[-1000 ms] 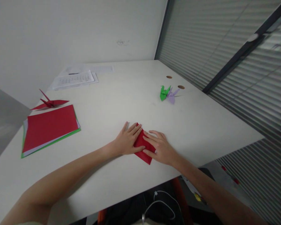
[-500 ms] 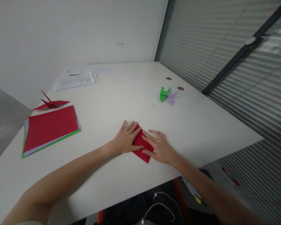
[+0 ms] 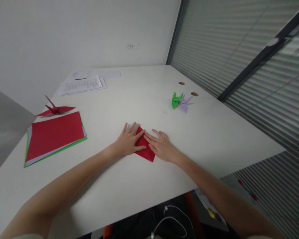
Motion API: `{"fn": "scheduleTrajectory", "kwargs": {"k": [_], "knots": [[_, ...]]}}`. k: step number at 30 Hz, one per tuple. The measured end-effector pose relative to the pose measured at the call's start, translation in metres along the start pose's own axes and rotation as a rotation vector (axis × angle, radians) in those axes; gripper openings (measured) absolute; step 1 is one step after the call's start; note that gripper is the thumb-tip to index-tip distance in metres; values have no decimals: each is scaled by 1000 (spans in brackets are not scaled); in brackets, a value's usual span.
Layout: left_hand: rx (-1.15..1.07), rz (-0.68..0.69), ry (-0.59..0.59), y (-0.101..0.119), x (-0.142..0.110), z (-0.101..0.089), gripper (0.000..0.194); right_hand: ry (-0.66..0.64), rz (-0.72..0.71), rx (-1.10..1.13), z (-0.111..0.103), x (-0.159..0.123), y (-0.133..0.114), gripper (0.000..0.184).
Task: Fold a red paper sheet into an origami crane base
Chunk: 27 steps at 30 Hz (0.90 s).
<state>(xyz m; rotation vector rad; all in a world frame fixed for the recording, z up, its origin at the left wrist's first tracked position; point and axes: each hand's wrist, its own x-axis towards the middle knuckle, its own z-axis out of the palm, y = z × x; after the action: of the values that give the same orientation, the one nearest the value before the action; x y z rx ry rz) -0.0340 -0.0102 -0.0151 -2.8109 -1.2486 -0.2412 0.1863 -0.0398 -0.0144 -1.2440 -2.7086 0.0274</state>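
A small folded piece of red paper (image 3: 145, 153) lies flat on the white table (image 3: 114, 196), partly covered by both hands. My left hand (image 3: 128, 141) rests on its left side with the fingers spread. From the right, my right hand (image 3: 163, 147) touches the paper's right edge, its fingers stretched out and apart. The fingertips of the two hands nearly meet near the paper's upper part. What lies beneath the fingers is hidden.
To the left lies a stack of red, lilac and green sheets (image 3: 56, 136), with a red paper crane (image 3: 56, 110) behind it. Written papers (image 3: 81, 85) are at the back left. A green crane (image 3: 176, 100) and a lilac crane (image 3: 184, 104) stand at the right, near two table holes.
Both hands and the red paper have shifted slightly left and away from me. The right fingers have moved along the paper's right edge towards its upper part.
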Motion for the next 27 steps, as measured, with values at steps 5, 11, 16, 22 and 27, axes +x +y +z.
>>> {"fn": "scheduleTrajectory", "kwargs": {"k": [5,11,16,22,27], "knots": [[-77,109,-39,4,4,4,81,-24,13,-11,-1,0,-1,50],[-115,48,-57,11,4,6,113,-44,21,-8,-2,1,-1,50],[-113,24,-67,16,4,6,118,-48,21,-3,1,1,0,50],[-112,18,-54,15,4,6,117,-59,45,6,2,1,-1,51],[-101,23,-36,15,3,7,116,-62,66,-3,-2,-13,-8,51]]}}
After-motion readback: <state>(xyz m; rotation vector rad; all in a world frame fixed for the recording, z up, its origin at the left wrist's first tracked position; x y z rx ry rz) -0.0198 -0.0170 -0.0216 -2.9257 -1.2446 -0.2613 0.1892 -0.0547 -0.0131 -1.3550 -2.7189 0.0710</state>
